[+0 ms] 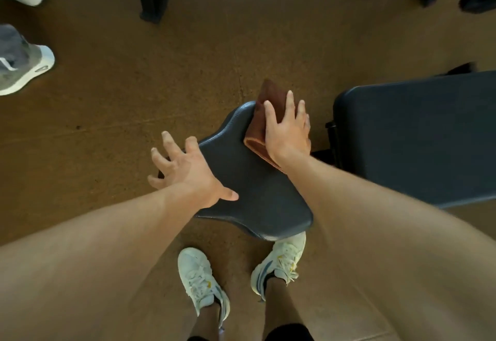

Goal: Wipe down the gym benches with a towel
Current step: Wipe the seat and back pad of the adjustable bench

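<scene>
On the seat pad [249, 179], one folded brown towel [261, 125] lies under your right hand [288, 133], fingers flat, grip released. Your left hand [185, 168] braces the pad's edge, fingers spread. One long backrest pad [416, 136] adjoins; two grey shoes [24, 58] stand nearby.

The seat pad [257, 179] under my hands is dark, pebbled vinyl with a dull sheen. My towel [259, 123] is brown, nappy cloth. The floor [134, 99] looks matt, speckled and rough.

Bare forearms, no sleeves. White lace-up trainers [200, 283] (scuffed, blue side stripes, small yellow marks). Dark hem at the legs.
</scene>
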Motion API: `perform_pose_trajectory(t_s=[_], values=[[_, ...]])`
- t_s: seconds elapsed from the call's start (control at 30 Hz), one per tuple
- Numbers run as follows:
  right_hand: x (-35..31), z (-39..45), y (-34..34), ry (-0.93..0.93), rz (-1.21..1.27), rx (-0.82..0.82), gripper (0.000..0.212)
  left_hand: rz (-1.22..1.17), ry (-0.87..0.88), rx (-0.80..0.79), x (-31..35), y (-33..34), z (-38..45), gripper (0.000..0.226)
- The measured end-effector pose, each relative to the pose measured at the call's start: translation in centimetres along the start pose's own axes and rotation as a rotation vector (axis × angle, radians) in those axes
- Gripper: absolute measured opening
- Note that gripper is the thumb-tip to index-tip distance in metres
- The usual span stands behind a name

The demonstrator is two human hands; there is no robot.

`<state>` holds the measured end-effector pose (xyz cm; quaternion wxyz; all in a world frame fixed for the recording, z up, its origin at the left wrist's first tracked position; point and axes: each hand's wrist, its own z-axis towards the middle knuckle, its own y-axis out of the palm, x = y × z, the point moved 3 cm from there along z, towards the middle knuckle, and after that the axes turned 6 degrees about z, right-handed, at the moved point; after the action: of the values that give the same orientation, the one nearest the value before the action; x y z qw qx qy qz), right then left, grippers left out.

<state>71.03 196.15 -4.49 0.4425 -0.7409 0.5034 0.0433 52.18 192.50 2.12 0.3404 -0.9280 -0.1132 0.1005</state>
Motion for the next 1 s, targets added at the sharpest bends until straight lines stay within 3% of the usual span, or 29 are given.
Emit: perform_pose_trajectory(t_s=[0.13,0.27,0.5,0.63,0.87,1.0], values=[[8.1,-9.0,0.7,0.085,0.047,0.106,0.068,0.024,0.006,0.004,0.1,-0.2,-0.2,0.141],[12.4,-15.3,2.5,0.163,0.008,0.075,0.067,0.043,-0.019,0.017,0.2,0.0,-0.1,0.143],[5.1,-4.3,1.0,-0.13,-0.132,0.077,0.071,0.038,-0.051,0.012,0.4,0.3,0.2,0.141],[0.5,1.6,0.0,-0.102,-0.06,0.049,0.071,0.048,-0.055,0.005,0.4,0.2,0.2,0.141],[10.6,-12.9,1.3,-0.093,-0.185,-0.03,0.068,0.044,-0.061,0.001,0.5,0.1,0.0,0.14],[7.8,-9.5,1.8,-0.163,-0.18,-0.006,0.064,0.026,-0.054,-0.004,0.4,0.3,0.2,0.138]])
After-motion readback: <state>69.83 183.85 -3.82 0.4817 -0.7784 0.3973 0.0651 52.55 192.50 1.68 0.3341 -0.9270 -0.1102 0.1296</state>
